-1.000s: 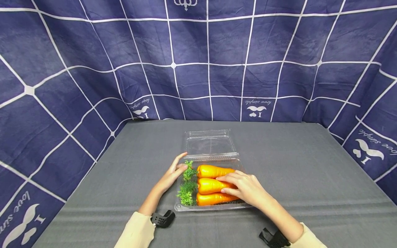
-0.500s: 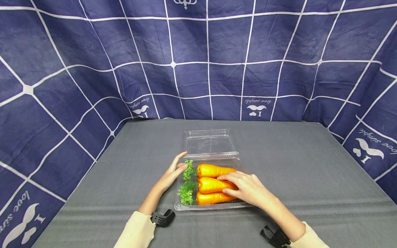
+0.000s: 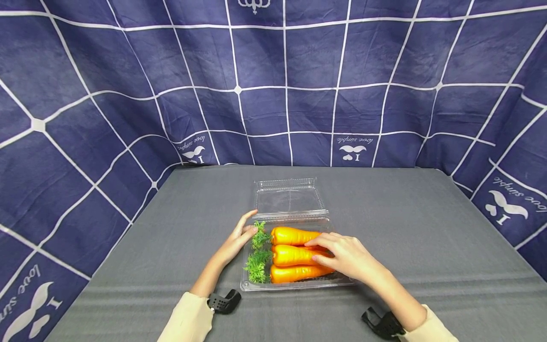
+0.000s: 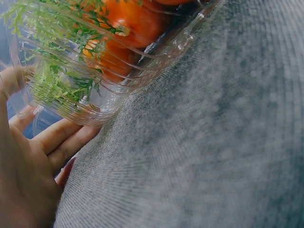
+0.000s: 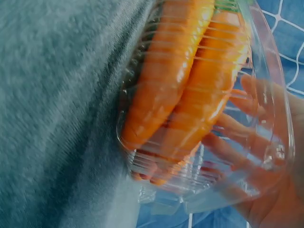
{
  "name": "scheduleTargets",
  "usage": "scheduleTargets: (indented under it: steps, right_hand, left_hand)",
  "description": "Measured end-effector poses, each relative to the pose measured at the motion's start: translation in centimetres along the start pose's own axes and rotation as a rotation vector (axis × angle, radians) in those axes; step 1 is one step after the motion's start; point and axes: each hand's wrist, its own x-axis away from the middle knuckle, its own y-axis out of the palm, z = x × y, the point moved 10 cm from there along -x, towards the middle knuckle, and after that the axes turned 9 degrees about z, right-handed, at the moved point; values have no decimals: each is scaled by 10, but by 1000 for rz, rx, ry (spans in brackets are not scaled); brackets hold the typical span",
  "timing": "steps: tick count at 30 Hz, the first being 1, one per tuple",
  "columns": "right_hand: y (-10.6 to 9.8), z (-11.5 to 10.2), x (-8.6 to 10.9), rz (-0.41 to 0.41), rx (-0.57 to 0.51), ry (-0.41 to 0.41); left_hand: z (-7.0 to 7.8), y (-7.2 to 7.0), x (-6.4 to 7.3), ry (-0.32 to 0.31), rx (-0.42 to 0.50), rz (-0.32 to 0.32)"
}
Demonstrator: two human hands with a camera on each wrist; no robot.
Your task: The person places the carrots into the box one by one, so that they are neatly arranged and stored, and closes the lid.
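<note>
Three orange carrots lie side by side in a clear plastic clamshell box (image 3: 299,285), leafy green tops at the left and tips at the right. They are the back carrot (image 3: 292,235), the middle carrot (image 3: 290,255) and the front carrot (image 3: 295,273). My left hand (image 3: 234,243) rests at the box's left wall, thumb over the rim by the greens (image 3: 258,266) and straight fingers (image 4: 61,135) against the outside. My right hand (image 3: 348,256) lies over the carrots' right ends, loosely bent fingers touching the middle one and hiding some tips. Its fingers (image 5: 237,128) show through the box wall.
The box's hinged lid (image 3: 290,197) lies folded back behind it on the grey cloth-covered table (image 3: 384,204). A blue curtain with white grid lines (image 3: 312,109) hangs behind and at both sides. Black straps (image 3: 225,301) circle both wrists.
My right hand has slid a little to the right along the carrots, uncovering more of the front and middle ones. The left hand, the box and the carrots have stayed in place.
</note>
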Motion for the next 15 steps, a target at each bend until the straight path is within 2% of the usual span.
scheduleTargets:
  steps: [6, 11, 15]
  right_hand:
    - [-8, 10, -1, 39, -78, 61]
    - [-11, 20, -1, 49, -187, 145]
    - [-10, 26, -1, 49, -279, 181]
  left_hand:
    - [-1, 0, 0, 0, -7, 7]
    - [-1, 0, -1, 9, -16, 4]
    - [-1, 0, -1, 14, -16, 6]
